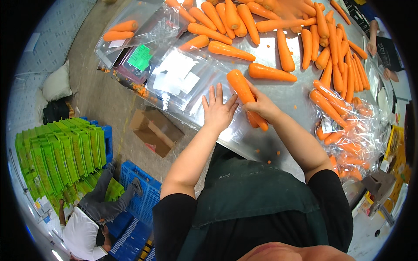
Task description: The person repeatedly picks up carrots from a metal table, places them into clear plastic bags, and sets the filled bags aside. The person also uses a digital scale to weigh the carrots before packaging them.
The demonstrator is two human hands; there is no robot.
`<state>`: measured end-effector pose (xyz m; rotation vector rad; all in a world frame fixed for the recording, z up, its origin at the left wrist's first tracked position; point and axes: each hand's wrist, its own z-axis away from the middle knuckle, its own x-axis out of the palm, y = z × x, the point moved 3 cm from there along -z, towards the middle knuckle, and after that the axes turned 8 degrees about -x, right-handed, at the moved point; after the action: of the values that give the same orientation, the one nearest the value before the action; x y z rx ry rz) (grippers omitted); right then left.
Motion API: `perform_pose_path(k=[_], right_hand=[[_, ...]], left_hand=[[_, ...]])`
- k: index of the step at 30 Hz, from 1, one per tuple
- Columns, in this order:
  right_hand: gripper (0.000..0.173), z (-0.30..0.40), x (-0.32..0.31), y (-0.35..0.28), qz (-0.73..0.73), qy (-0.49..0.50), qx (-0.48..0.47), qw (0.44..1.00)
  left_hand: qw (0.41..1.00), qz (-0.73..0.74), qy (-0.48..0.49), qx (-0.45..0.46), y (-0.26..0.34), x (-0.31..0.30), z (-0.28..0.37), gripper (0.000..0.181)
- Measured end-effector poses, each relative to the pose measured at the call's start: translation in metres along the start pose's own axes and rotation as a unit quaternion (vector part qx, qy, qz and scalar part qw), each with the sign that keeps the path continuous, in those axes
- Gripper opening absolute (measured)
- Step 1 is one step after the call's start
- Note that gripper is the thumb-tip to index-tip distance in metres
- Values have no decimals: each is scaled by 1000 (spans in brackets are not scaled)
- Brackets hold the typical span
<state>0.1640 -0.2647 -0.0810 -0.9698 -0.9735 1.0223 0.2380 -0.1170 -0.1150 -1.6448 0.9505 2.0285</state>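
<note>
My right hand (261,103) grips a large carrot (239,83), and at least one other carrot (253,120) shows just beneath it. My left hand (218,109) lies palm down with fingers spread over a stack of clear plastic bags (192,94). White labels (173,70) show through the bags. Past the right hand, a single carrot (272,72) rests on the steel table (287,94). Left of the bags is a digital scale (132,70) with a lit green display. Two carrots (120,30) sit on its plastic-covered pan.
Many loose carrots (228,19) cover the table's far side. Filled carrot bags (349,137) are piled at the right. An open cardboard box (156,130) stands on the floor near stacked green crates (62,146). One person (85,228) is by blue pallets (138,186); another (387,49) is at far right.
</note>
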Motion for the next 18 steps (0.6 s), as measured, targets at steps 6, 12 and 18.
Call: perform_pose_path(k=[6,12,18], right_hand=[[87,22,-10,-14,20,13,5,1000],[87,23,-11,-17,12,27,25,999],[82,70,3,-58,548,-89,-153,817]], left_hand=[[995,85,-27,-34,0,-17,-8,41],[996,79,17,-35,-4,-13,-14,38],[994,100,42,-4,3,-62,-16,37]])
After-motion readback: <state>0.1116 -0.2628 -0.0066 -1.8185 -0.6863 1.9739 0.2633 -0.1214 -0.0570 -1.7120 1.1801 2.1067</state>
